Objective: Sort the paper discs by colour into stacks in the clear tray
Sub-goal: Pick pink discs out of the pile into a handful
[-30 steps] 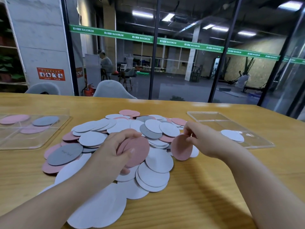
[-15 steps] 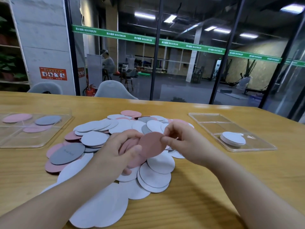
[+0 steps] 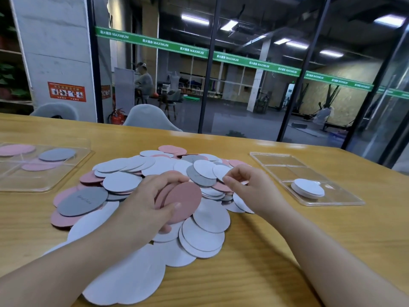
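A loose pile of white, pink and grey paper discs (image 3: 155, 165) covers the middle of the wooden table. My left hand (image 3: 148, 202) grips a small stack of pink discs (image 3: 186, 200) just above the pile, thumb on the front disc. My right hand (image 3: 250, 185) hovers over the right side of the pile with loosely curled fingers and holds nothing. To the right lies a clear tray (image 3: 276, 159) with a stack of white discs (image 3: 307, 188) in its near compartment. A large grey disc (image 3: 83, 201) lies at the pile's left.
A second clear tray (image 3: 44, 185) at the far left holds pink discs and a grey disc. Bare table (image 3: 265, 262) lies in front of me and around the right tray. Behind the table's far edge are grey chairs and a glass wall.
My right hand carried a pink disc leftwards, set it on the pink stack in my left hand, let go and drew back to the right.
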Tool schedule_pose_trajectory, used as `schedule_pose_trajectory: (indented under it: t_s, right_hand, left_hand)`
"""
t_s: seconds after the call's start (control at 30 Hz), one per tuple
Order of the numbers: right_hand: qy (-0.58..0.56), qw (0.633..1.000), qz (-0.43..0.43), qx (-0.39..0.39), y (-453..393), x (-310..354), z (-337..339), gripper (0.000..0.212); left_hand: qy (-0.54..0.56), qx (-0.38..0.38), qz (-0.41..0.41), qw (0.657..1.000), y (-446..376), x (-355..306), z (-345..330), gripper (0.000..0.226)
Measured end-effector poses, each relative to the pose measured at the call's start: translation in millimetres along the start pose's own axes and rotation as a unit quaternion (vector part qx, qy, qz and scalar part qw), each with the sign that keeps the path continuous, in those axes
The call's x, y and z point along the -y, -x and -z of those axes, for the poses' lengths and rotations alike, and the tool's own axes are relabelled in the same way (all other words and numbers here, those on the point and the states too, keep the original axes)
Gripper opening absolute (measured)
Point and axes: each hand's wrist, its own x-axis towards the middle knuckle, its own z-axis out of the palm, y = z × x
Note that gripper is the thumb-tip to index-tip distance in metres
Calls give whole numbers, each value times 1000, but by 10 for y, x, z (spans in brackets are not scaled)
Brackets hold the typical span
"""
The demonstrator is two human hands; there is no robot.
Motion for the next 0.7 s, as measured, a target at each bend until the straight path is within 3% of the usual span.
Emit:
schedule_pose_trajectory:
  t_s: [0.3, 0.7]
  right_hand:
    - [114, 990, -57, -62, -348, -448, 90, 11]
    - [216, 971, -99, -32, -909, -885, 26, 34]
  left_hand:
    - [-13, -3, 12, 1000, 13, -31, -8, 56]
    - [-70, -3, -15, 997, 19, -65, -7, 58]
